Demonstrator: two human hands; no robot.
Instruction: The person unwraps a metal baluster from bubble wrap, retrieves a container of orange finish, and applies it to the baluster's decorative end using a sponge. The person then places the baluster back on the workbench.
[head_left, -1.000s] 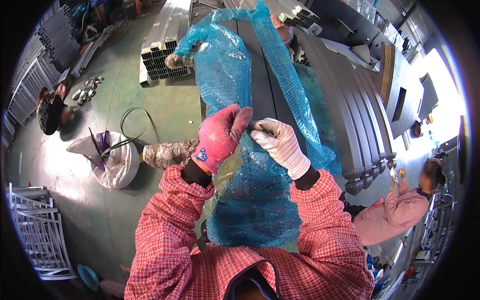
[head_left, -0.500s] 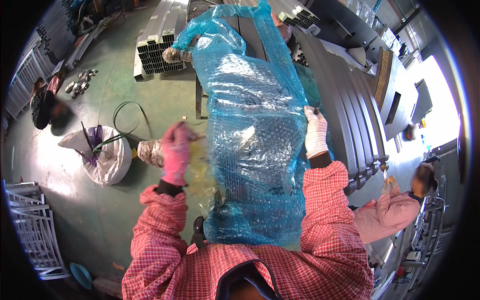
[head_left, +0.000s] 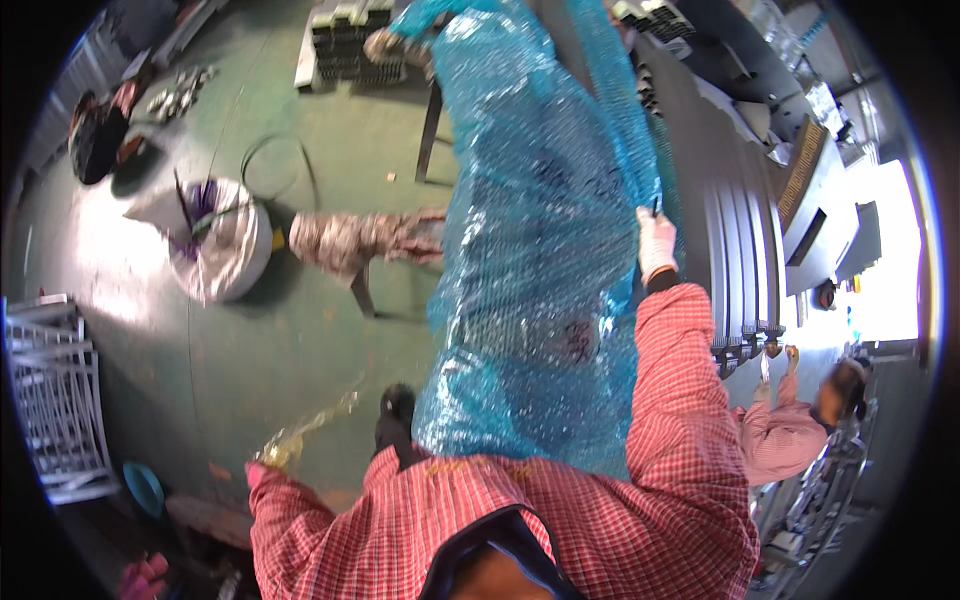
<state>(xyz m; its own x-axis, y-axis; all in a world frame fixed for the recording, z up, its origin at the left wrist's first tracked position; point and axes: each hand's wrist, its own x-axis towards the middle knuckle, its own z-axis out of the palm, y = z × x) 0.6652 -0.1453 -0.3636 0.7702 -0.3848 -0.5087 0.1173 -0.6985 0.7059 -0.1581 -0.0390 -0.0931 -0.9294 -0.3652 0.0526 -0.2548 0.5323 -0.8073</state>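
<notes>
A large sheet of blue bubble wrap [head_left: 540,270] lies over a long piece in front of me, mostly hiding it. Dark marks show through the plastic. My right hand [head_left: 656,243], in a pale striped glove, is closed on the wrap's right edge. Low on the left, my left hand [head_left: 256,471] in a pink glove is mostly hidden by its sleeve. A strip of clear yellowish film [head_left: 300,432] trails from that hand over the floor. Beneath the wrap, a trestle [head_left: 350,240] bound in brownish wrapping sticks out to the left.
Left of the trestle stands a white sack [head_left: 230,245] with purple and green straps. Long dark panels [head_left: 715,210] are stacked on the right, near a co-worker in pink [head_left: 785,440]. Another person [head_left: 95,140] crouches far left. White metal frames [head_left: 60,400] lean at the left edge.
My left hand has swung from beside the wrap down to the lower left, with the yellowish film. The right hand stays on the wrap's edge. My view has shifted.
</notes>
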